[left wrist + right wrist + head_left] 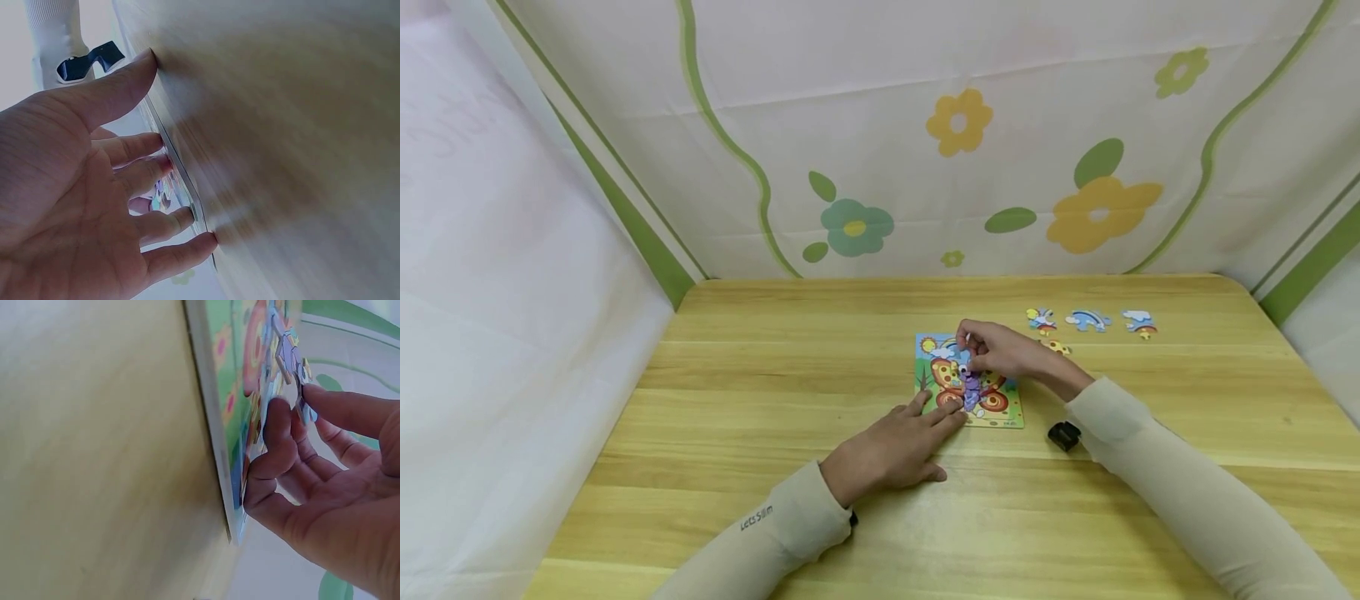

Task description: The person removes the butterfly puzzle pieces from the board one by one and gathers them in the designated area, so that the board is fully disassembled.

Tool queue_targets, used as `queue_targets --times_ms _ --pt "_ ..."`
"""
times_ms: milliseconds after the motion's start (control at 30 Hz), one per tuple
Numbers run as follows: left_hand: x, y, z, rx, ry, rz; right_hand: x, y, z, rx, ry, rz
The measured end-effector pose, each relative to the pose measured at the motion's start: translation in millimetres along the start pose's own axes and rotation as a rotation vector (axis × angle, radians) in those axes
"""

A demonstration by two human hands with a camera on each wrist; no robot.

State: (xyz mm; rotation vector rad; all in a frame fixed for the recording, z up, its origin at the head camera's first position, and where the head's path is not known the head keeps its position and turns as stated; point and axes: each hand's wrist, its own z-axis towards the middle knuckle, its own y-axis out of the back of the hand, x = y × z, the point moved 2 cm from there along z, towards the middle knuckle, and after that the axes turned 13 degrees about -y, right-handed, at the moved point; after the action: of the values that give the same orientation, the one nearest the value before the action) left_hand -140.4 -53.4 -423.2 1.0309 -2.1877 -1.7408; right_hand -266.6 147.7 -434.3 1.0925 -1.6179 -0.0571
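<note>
A butterfly jigsaw puzzle board lies on the wooden table, with a sun, a rainbow and a purple-bodied butterfly on it. My left hand rests at its lower left, fingers spread and nearly straight. In the left wrist view, fingertips of the left hand touch the board's edge. Over the upper part of the board, my right hand pinches a small puzzle piece between thumb and fingers. That piece is tilted up from the picture, close to a purple piece. Part of the board is hidden under both hands.
Several loose puzzle pieces lie to the right of the board, among them a rainbow piece and a cloud piece. A black object is by the right sleeve. A flowered white curtain hangs behind the table.
</note>
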Motion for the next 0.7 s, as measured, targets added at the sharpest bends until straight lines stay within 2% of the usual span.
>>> queue_targets --times_ms 200,400,700 --pt "0.1 -1.1 0.4 -0.006 -0.001 0.000 -2.1 9.8 -6.8 -0.006 -0.003 0.113" --pt "0.1 -1.2 0.2 -0.011 -0.001 0.002 -5.6 37.1 -26.5 -0.070 -0.007 0.158" --pt "-0.4 -0.9 -1.0 -0.012 -0.001 0.014 -37.1 78.7 -61.8 -0.139 -0.088 0.190"
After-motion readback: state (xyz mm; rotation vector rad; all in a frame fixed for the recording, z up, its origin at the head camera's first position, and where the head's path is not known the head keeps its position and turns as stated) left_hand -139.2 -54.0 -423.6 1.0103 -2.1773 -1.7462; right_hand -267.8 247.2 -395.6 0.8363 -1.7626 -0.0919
